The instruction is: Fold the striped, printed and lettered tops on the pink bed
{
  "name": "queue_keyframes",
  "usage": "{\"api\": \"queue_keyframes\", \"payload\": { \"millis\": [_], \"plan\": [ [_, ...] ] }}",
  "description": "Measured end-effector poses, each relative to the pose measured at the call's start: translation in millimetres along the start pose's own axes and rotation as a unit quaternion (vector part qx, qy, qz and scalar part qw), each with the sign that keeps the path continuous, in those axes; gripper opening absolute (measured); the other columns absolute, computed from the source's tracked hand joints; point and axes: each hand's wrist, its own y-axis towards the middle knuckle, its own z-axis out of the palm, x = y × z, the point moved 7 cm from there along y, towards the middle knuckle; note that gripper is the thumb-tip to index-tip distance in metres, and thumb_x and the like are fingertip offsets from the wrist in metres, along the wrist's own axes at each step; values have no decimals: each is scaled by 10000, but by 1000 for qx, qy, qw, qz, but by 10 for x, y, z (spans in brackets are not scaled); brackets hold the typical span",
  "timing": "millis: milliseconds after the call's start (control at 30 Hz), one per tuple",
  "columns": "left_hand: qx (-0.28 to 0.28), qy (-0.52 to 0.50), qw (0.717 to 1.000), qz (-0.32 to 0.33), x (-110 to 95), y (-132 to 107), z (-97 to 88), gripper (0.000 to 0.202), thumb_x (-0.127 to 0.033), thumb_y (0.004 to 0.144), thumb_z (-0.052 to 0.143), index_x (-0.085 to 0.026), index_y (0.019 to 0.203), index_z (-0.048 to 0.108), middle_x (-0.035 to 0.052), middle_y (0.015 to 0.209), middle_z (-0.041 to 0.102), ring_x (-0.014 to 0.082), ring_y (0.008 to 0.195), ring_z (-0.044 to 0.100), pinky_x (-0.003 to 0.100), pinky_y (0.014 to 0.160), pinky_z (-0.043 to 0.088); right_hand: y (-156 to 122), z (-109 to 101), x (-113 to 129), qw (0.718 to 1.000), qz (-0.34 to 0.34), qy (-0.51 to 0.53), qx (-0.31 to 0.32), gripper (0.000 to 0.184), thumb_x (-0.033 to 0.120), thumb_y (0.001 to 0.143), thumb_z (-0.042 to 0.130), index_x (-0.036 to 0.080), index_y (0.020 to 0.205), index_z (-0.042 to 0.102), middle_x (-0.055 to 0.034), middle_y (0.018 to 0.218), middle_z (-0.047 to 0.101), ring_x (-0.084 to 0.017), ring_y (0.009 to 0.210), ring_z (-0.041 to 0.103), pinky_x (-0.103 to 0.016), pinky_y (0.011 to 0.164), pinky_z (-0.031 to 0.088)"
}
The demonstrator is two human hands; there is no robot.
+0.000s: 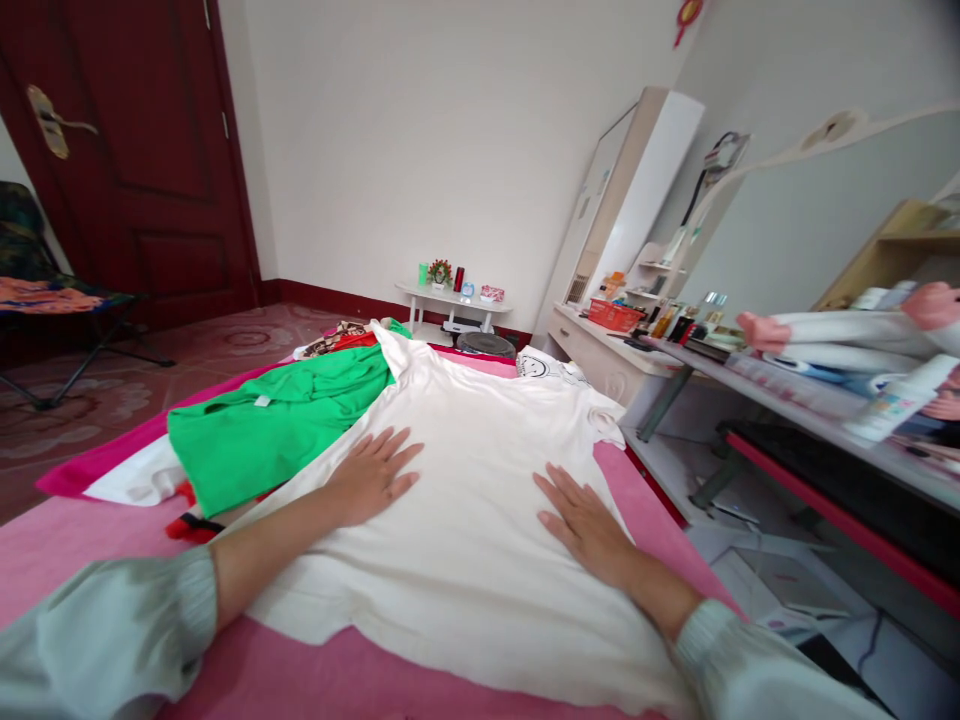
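Note:
A white T-shirt (465, 500) lies spread out on a pink cover (315, 680), with some wrinkles toward its lower part. My left hand (373, 477) rests flat on the shirt's left side, fingers stretched out. On the right side of the shirt, my right hand (585, 522) also lies flat with its fingers spread. Neither hand grips anything. Beside my left hand is a green garment (277, 415), partly overlapped by the shirt. A white garment with a black print (544, 367) shows past the shirt's far right edge.
Red and patterned clothes (345, 338) lie at the far left. On the right stands a desk (795, 400) crowded with bottles. A red basket (613, 315) sits on a white dresser farther back. A low white table (454, 297) and a folding chair (67, 300) stand beyond.

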Motion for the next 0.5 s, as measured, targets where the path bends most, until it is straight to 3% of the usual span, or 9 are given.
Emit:
{"api": "queue_keyframes", "payload": {
  "millis": [167,333,433,500],
  "plan": [
    [7,-7,998,59,146,-422,-38,576,-564,926,308,-320,1448,287,23,1548,168,275,1419,139,460,1138,136,-549,-103,-489,999,30,20,1,656,599,890,344,247,1444,325,-51,1533,223,-231,1410,195,-431,1152,180],
    [66,-63,989,113,267,-873,-251,612,-551,895,421,-346,1450,266,32,1555,146,291,1410,174,474,1130,187,-1053,-377,-452,995,32,95,-31,498,538,842,497,230,1215,616,-100,1377,497,-268,1268,458,-413,1090,325],
    [59,-135,982,122,348,-1123,-479,483,-471,885,494,-305,1339,475,62,1486,344,274,1329,365,395,1079,323,-1337,-483,-261,990,0,138,-20,344,492,772,610,262,1013,700,-83,1198,624,-262,1113,580,-350,961,456],
    [53,-172,975,128,386,-1280,-607,314,-398,883,520,-246,1136,624,80,1293,540,235,1161,528,320,970,430,-1510,-507,-175,986,-14,165,-29,330,495,670,697,261,902,712,-70,1052,669,-256,981,632,-302,845,513]
  ]
}}
